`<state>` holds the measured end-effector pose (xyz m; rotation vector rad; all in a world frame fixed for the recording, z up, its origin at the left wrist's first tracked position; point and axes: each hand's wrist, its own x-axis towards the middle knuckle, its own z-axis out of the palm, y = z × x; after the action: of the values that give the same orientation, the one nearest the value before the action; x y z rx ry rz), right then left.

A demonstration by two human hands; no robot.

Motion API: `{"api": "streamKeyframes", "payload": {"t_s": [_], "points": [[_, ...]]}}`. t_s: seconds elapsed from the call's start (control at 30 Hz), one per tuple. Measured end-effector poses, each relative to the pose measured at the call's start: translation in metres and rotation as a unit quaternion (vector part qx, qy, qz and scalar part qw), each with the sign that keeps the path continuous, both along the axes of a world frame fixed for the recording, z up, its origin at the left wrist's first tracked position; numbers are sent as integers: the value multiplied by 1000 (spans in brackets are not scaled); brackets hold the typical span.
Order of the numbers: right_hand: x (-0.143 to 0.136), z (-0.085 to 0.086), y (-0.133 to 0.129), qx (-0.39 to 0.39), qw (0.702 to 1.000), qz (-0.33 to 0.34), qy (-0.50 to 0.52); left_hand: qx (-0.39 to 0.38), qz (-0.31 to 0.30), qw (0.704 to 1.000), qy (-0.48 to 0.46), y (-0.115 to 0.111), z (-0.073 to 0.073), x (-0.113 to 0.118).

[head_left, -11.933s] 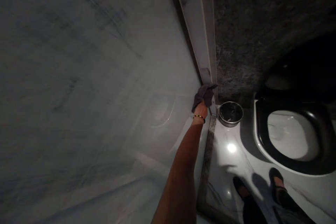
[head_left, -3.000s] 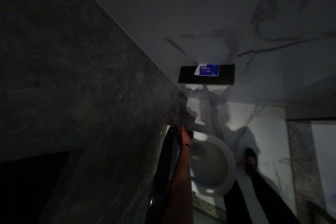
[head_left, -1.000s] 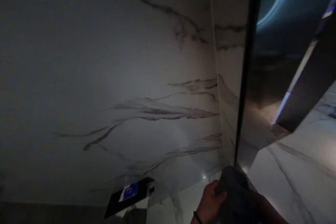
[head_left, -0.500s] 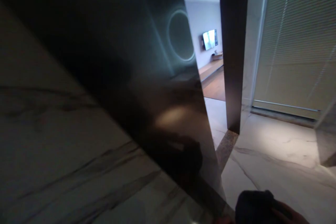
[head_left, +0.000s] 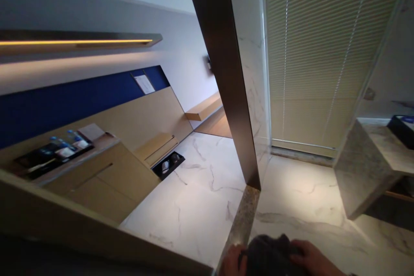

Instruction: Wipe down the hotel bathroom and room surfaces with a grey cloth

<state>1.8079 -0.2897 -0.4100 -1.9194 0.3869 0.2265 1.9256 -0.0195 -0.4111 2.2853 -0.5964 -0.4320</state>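
Observation:
At the bottom edge, a dark, soft-looking bundle (head_left: 270, 255) is held between my two hands; it looks like bunched cloth, though its kind is unclear. My left hand (head_left: 233, 261) is closed against its left side. On the other side, my right hand (head_left: 308, 255) grips it with bent fingers. The lower parts of both hands and of the bundle are cut off by the frame. Just beyond them lies a brown stone threshold strip (head_left: 244, 213) on the floor.
A dark door post (head_left: 226, 77) rises from the threshold. Left of it, a cabinet (head_left: 106, 185) carries a tray with bottles (head_left: 64, 146). A black tray (head_left: 168, 164) sits low beside it. At right stand a stone counter (head_left: 365, 168) and a window blind (head_left: 310, 60).
My view has swung past the dark door panel, so the room with the cabinet now shows. Both hands and the bundle appear further left, with more of my left hand visible.

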Motion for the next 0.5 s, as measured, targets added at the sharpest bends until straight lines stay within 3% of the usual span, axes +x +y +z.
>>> {"api": "streamKeyframes", "payload": {"t_s": [0.13,0.23,0.37,0.5], "points": [[83,53,-34,18,987,-138,-84,-50,94,994,-25,-25,49,51],[133,65,-34,21,986,-124,-105,-17,118,993,-18,-37,62,88],[190,49,-18,14,995,-75,-56,69,151,986,14,-40,44,154],[268,20,-9,47,995,-88,9,109,92,988,64,-24,5,232]]}}
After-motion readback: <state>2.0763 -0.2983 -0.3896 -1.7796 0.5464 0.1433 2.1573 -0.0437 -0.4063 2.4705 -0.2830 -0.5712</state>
